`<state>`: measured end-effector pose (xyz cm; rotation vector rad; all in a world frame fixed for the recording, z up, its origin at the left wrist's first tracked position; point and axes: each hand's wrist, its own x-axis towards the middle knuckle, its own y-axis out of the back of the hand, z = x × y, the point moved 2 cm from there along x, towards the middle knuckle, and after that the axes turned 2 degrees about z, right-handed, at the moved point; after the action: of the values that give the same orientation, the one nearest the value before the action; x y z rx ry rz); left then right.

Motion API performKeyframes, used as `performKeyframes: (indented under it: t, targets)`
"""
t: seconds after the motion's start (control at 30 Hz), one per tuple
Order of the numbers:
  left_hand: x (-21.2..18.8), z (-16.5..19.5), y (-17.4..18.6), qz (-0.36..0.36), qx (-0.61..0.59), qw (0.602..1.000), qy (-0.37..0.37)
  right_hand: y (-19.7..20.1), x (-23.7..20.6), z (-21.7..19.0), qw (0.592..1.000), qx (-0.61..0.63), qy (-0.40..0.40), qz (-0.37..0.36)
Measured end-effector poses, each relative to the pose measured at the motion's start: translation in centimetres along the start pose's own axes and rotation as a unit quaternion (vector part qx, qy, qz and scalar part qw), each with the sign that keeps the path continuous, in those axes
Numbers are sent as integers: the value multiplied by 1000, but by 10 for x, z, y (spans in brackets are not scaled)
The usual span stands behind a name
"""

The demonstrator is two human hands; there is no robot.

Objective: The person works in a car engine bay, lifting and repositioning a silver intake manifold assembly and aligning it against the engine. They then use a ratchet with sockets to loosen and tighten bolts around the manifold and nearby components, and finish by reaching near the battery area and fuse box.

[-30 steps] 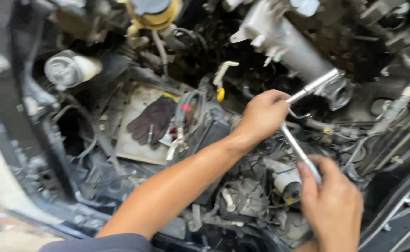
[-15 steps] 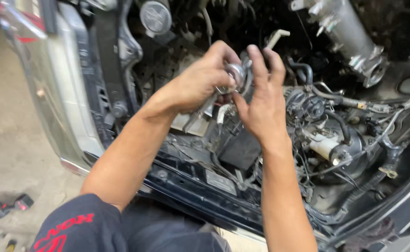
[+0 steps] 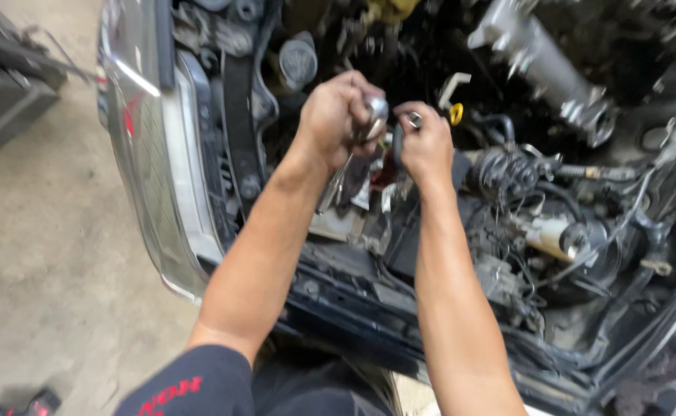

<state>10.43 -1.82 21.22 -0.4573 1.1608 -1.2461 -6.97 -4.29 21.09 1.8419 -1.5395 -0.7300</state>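
Two bare forearms rise from the near edge of the engine bay (image 3: 461, 339), above a dark sleeve with red print. Both hands meet over the middle of the bay. Left hand (image 3: 336, 115) is closed in a fist around the head end of a chrome ratchet (image 3: 370, 122); its handle runs down toward the near-left, behind the wrist. Right hand (image 3: 429, 146) has its fingers pressed together, pinching a small metal socket (image 3: 414, 119) just beside the ratchet head — whether the two parts touch cannot be told, since motion blur softens both.

Further in, a yellow dipstick loop (image 3: 456, 113) sits just right of the right hand, a round reservoir cap (image 3: 298, 62) lies beyond the left hand, and a grey intake pipe (image 3: 542, 62) crosses the far-right corner. At the left edge stands the headlamp (image 3: 149, 154), with concrete floor (image 3: 37, 254) outside it.

Risk, in my judgement: the socket is held by fingertips alone over open gaps among hoses and wiring — a slip would drop it deep into the bay, hard to retrieve. Hurried, blurred handling raises that chance.
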Motion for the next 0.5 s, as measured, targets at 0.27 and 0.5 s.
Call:
performKeyframes:
  t: [0.27, 0.5]
  targets:
    - [16, -20, 5, 247, 421, 829, -272, -90, -15, 45, 799, 553, -220, -89]
    - [-2, -14, -7, 241, 819, 467, -231, -135, -33, 27, 674, 640, -364, -57]
